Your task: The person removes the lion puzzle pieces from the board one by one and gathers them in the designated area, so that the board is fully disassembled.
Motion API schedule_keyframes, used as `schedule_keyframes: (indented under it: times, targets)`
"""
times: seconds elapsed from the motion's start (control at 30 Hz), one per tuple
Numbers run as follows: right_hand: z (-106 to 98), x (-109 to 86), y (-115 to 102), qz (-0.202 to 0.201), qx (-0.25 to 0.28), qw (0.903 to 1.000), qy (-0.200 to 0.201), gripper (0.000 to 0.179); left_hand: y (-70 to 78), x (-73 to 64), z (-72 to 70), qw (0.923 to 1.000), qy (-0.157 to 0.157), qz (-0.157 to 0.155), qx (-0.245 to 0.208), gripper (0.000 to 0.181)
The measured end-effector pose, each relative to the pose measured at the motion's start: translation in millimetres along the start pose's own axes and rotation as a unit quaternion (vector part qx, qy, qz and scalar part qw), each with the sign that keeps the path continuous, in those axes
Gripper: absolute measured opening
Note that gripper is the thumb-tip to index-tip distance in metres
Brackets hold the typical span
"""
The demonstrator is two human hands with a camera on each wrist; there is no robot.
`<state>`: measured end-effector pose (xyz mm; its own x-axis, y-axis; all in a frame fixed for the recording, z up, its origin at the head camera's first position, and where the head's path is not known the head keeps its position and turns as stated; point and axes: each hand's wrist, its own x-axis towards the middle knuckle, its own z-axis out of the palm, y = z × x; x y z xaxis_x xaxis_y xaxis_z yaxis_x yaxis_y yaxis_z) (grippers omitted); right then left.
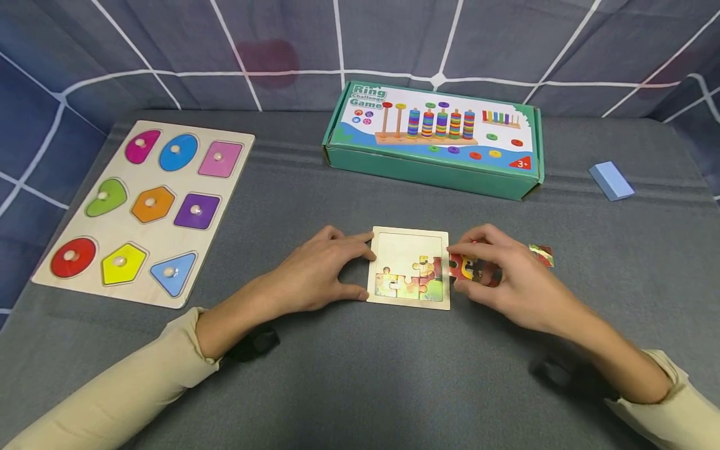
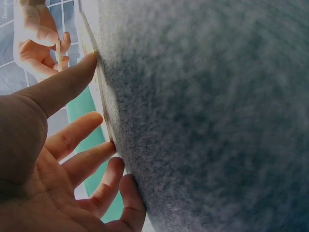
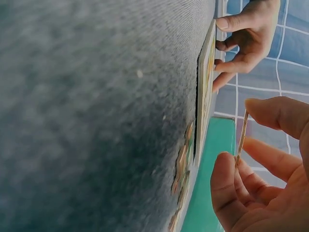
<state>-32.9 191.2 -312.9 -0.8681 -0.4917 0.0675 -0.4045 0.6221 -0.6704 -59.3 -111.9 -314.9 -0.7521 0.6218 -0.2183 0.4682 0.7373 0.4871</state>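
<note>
A small square wooden jigsaw tray (image 1: 409, 304) lies flat on the table, with several joined pieces (image 1: 400, 285) filling its bottom and lower right. My left hand (image 1: 317, 270) touches the tray's left edge with thumb and fingertips spread, holding nothing. To the right of the tray, my right hand (image 1: 514, 278) pinches a thin puzzle piece (image 3: 242, 135) between thumb and fingers. That piece appears edge-on and raised off the table in the right wrist view. Loose puzzle pieces (image 3: 183, 162) lie below it, beside the tray. Another loose piece (image 1: 542, 255) lies behind my right hand, partly hidden.
A green ring game box (image 1: 433, 140) stands at the back. On the left lies a wooden shape board (image 1: 149, 212) with knobbed coloured shapes. A light blue block (image 1: 612, 180) sits at the far right. A grid-patterned cloth (image 1: 292, 50) rises behind the grey table surface (image 1: 360, 375).
</note>
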Motion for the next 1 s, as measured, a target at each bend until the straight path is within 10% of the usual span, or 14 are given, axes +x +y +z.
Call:
schedule_keyframes:
  times: [1.0]
  targets:
    - [-15.8,-36.9,26.3,-0.005,-0.038,0.9990,0.024,0.054,1.0,-0.1,-1.9,1.0000,-0.004,-0.002,-0.002,0.052]
